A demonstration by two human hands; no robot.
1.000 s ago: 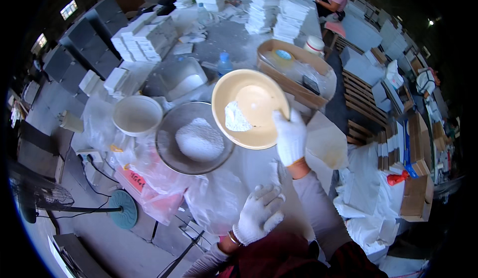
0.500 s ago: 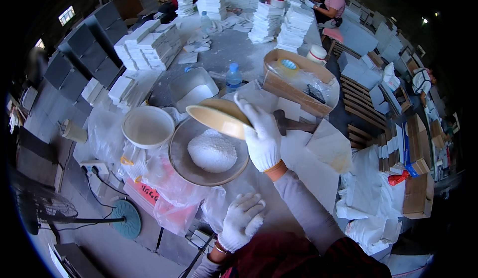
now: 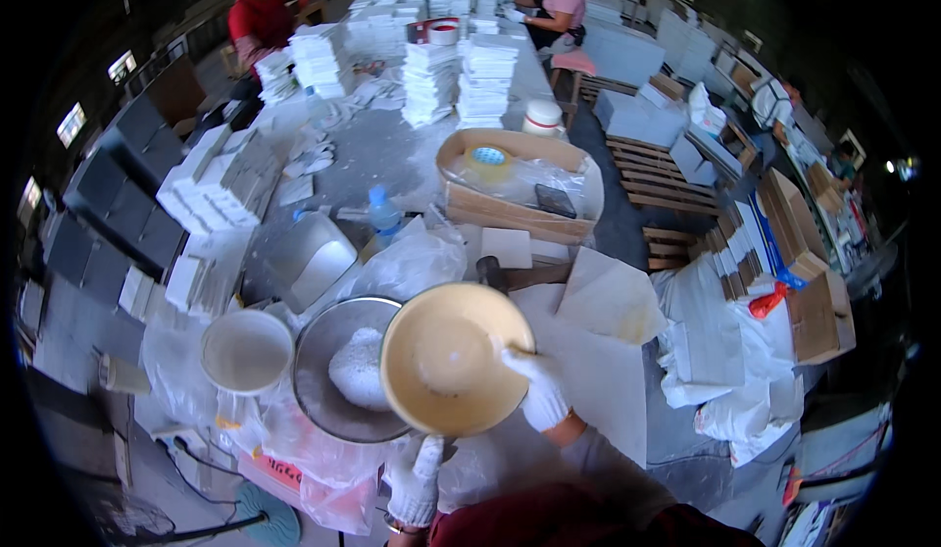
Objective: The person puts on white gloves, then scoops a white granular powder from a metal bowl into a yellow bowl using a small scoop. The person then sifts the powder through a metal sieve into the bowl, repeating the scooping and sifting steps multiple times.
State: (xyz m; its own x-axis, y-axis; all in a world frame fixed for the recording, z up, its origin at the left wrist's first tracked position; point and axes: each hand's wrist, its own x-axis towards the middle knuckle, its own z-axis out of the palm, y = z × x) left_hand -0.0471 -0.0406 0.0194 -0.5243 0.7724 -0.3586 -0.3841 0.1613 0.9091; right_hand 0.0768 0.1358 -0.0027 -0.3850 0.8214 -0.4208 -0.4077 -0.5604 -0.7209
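Note:
A cream-yellow bowl (image 3: 453, 356) is tipped toward me, its inside in view with a little white residue at the bottom. Gloved in white knit, my right hand (image 3: 539, 390) grips its right rim, thumb inside. At the near rim is my left hand (image 3: 414, 488), also gloved, its raised fingers against the bowl and partly hidden by it. Just left of the bowl, and partly covered by it, a wide grey metal basin (image 3: 319, 385) holds a mound of white powder (image 3: 359, 369). A whitish round tub (image 3: 248, 353) stands left of the basin.
Beyond the basin are a white rectangular container (image 3: 319, 258), a water bottle (image 3: 383, 212) and a cardboard box (image 3: 520, 206) with tape. A hammer (image 3: 524, 275) lies near loose tiles. Stacked white tiles (image 3: 221, 179) line the table; co-workers are at the far end.
The yellow bowl has come nearer and turned its inside toward me. My left hand has moved from below the basin to the bowl's near rim. The view has shifted.

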